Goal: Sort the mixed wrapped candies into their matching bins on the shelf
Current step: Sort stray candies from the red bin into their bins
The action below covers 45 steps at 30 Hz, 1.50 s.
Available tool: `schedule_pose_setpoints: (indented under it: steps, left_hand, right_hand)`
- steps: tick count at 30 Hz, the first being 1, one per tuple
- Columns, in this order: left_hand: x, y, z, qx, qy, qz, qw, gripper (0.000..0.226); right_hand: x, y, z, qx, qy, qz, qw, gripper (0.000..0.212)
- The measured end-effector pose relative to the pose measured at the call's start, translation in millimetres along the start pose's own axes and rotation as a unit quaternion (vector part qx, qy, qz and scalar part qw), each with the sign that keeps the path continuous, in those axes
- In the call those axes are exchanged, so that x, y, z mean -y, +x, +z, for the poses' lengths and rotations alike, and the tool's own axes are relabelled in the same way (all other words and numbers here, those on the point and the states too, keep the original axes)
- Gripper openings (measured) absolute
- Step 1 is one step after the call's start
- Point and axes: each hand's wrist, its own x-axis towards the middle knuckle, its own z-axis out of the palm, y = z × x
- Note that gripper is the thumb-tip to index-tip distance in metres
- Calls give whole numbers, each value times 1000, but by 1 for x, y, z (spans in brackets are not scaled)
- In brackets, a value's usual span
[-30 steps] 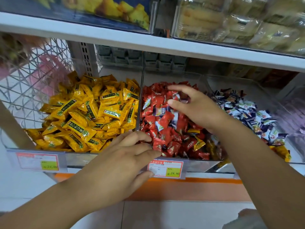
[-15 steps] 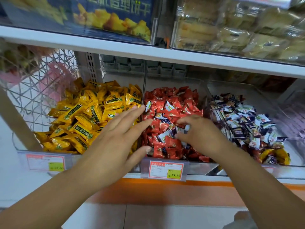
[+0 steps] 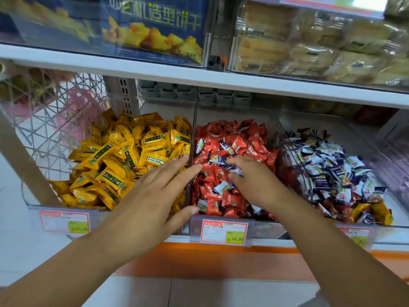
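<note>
**Middle bin: right hand on a stray, left hand flat over the divider**

- Three clear bins sit side by side on the shelf: yellow candies [image 3: 132, 156] on the left, red candies [image 3: 232, 138] in the middle bin [image 3: 263, 229], and blue-and-white candies [image 3: 332, 171] on the right.
- A clear divider [image 3: 193, 129] stands upright between the yellow and red piles.
- The front lip carries a price tag [image 3: 223, 232].
- The upper shelf [image 3: 199, 79] overhangs the bins, with open room between it and the piles.
- A wire basket [image 3: 44, 120] borders the yellow bin on its left.
- The right hand [image 3: 254, 180] is down in the red pile, its fingers curled and pinching a blue-and-white candy [image 3: 236, 171].
- The left hand [image 3: 150, 196] is released and flat with its fingers spread. It crosses the divider, fingertips over the red side and thumb near the front lip.
- A second stray [image 3: 223, 187] lies among the reds just beside the right hand, with its long axis slanting from low left to high right.
- A third stray [image 3: 218, 159] lies roughly crosswise.
- A few yellow strays [image 3: 380, 212] sit at the front corner of the right bin.
</note>
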Motion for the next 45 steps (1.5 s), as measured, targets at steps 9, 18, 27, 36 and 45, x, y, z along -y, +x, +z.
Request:
schedule_pose_setpoints:
  steps: [9, 18, 27, 36, 45]
  left_hand:
    - [0, -1, -1, -12, -18, -15, 1000, 83]
    - [-2, -5, 4, -11, 54, -25, 998, 73]
    - [3, -7, 9, -18, 23, -21, 999, 69]
    - [-1, -6, 11, -28, 42, -38, 998, 65]
    - [0, -6, 8, -15, 43, -39, 998, 66]
  right_hand:
    - [6, 1, -15, -43, 3, -10, 999, 38]
    - [11, 23, 14, -47, -32, -25, 998, 40]
    - [13, 15, -22, -89, 33, -17, 995, 25]
    - [6, 38, -10, -138, 10, 33, 990, 32]
    - [6, 45, 8, -126, -46, -5, 991, 25]
